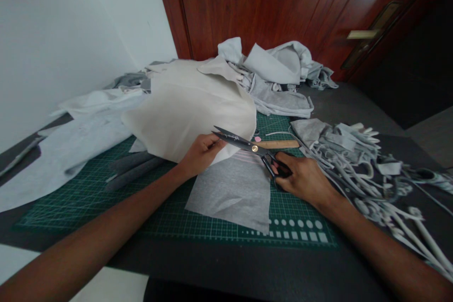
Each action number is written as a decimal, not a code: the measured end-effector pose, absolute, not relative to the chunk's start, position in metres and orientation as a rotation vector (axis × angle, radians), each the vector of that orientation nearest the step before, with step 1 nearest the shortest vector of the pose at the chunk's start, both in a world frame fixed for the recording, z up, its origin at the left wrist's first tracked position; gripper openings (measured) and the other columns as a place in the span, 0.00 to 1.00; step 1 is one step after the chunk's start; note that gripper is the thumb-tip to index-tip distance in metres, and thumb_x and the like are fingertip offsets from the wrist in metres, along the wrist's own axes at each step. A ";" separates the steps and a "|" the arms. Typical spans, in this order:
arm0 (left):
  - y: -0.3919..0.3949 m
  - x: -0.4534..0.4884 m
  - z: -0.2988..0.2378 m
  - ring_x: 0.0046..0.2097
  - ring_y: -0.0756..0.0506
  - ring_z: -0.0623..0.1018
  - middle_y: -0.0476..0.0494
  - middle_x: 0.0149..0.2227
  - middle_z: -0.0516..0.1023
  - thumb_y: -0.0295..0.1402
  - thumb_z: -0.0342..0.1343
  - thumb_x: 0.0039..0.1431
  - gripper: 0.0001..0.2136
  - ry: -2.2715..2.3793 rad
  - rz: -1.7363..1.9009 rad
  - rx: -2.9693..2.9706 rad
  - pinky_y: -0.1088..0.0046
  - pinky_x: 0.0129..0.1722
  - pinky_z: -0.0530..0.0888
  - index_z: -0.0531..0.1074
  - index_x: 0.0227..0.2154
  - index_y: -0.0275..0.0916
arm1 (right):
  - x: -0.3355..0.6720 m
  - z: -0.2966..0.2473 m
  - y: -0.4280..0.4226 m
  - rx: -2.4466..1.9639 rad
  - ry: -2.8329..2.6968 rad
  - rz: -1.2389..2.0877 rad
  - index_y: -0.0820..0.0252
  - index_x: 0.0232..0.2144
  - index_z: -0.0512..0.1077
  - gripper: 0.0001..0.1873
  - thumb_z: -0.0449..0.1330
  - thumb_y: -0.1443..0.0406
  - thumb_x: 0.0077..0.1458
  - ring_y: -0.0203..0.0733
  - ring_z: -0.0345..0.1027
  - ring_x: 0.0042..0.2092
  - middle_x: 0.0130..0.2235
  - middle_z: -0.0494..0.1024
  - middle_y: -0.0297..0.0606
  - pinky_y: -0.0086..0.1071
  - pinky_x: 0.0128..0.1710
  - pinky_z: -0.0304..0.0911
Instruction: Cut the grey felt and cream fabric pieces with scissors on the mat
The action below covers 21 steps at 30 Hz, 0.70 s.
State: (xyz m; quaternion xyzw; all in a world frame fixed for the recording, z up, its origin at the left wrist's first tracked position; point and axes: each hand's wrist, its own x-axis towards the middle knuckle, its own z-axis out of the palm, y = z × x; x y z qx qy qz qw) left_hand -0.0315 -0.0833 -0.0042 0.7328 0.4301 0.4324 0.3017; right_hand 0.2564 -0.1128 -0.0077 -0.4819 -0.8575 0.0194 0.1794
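Angling inward, the hands (pixel 302 177) hold scissors (pixel 254 148) and cream cloth (pixel 198 104).

Scissors (pixel 254 148) over cloth (pixel 198 108); scraps (pixel 341 144) right of mat (pixel 170 222).

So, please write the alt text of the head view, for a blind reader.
A person's right hand holds black scissors at the edge of a cream cloth pinched by the left hand. Grey cloth lies on a green cutting mat, with a ruler nearby and cloth scraps to the right.
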 end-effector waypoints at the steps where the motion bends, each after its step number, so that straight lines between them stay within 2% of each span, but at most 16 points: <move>1: -0.083 -0.032 -0.004 0.22 0.53 0.59 0.54 0.19 0.62 0.35 0.53 0.63 0.14 1.143 1.144 1.953 0.75 0.21 0.55 0.71 0.21 0.38 | 0.257 -0.008 -0.113 -1.364 -2.426 0.057 0.58 0.32 0.72 0.07 0.55 0.63 0.53 0.37 0.66 0.23 0.24 0.75 0.33 0.29 0.25 0.49; 4: -0.085 -0.031 -0.002 0.21 0.53 0.58 0.55 0.18 0.59 0.36 0.53 0.64 0.15 1.152 1.123 1.959 0.75 0.20 0.53 0.70 0.21 0.38 | 0.257 -0.010 -0.114 -1.384 -2.426 0.058 0.57 0.32 0.72 0.06 0.55 0.64 0.52 0.37 0.65 0.23 0.24 0.74 0.32 0.30 0.25 0.49; 6: -0.087 -0.031 0.001 0.22 0.53 0.60 0.54 0.18 0.63 0.37 0.52 0.64 0.15 1.147 1.096 1.956 0.75 0.21 0.55 0.71 0.22 0.37 | 0.256 -0.011 -0.114 -1.405 -2.401 0.061 0.57 0.32 0.71 0.06 0.55 0.64 0.51 0.37 0.64 0.22 0.24 0.74 0.32 0.30 0.25 0.50; 9: -0.090 -0.030 0.004 0.24 0.52 0.65 0.50 0.24 0.73 0.39 0.50 0.66 0.15 1.148 1.042 1.949 0.76 0.23 0.59 0.77 0.32 0.36 | 0.256 -0.012 -0.112 -1.439 -2.297 0.134 0.57 0.31 0.70 0.04 0.56 0.64 0.50 0.36 0.62 0.21 0.23 0.72 0.31 0.29 0.24 0.51; 12: -0.091 -0.030 0.005 0.25 0.51 0.66 0.50 0.25 0.74 0.40 0.49 0.67 0.16 1.181 1.018 1.934 0.76 0.23 0.59 0.79 0.40 0.36 | 0.258 -0.014 -0.107 -1.455 -2.173 0.215 0.57 0.30 0.68 0.05 0.59 0.63 0.48 0.35 0.63 0.21 0.21 0.70 0.29 0.28 0.24 0.53; 18: -0.091 -0.029 0.005 0.24 0.52 0.65 0.51 0.24 0.72 0.39 0.50 0.67 0.15 1.165 1.027 1.887 0.76 0.22 0.57 0.79 0.39 0.36 | 0.264 -0.012 -0.100 -1.399 -2.200 0.244 0.57 0.32 0.66 0.10 0.60 0.61 0.46 0.36 0.64 0.24 0.24 0.72 0.31 0.28 0.25 0.55; 21: -0.089 -0.029 0.003 0.23 0.52 0.64 0.51 0.23 0.71 0.39 0.51 0.66 0.14 1.160 1.058 1.866 0.76 0.22 0.57 0.77 0.33 0.36 | 0.263 -0.010 -0.101 -1.364 -2.306 0.219 0.57 0.32 0.66 0.10 0.59 0.61 0.46 0.37 0.64 0.24 0.25 0.73 0.32 0.29 0.25 0.54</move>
